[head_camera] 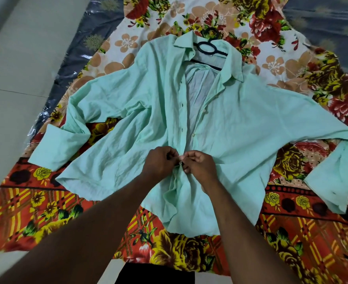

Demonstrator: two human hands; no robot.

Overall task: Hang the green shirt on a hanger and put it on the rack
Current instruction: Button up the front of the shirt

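Two hands, left hand [161, 160] and right hand [197, 165], are pinching the green shirt [230, 124] placket, fingers [186, 158] clenched; tugging risks shifting the hanger [206, 49].

We see both our bare forearms reach forward from the lower edge of the view and converge toward the middle. Our left hand [161, 161] is curled into a loose fist, knuckles up, with thumb and forefinger pinched together at its inner side. Our right hand [199, 166] mirrors it, fingers folded under and the thumb pressed against the forefinger. The two hands sit just beside each other, their pinching fingertips nearly touching. Both pinch the front edges of the shirt [240, 128], each hand holding one side. Our wrists are fairly straight, the left forearm angling in from the lower left, the right from the lower right.
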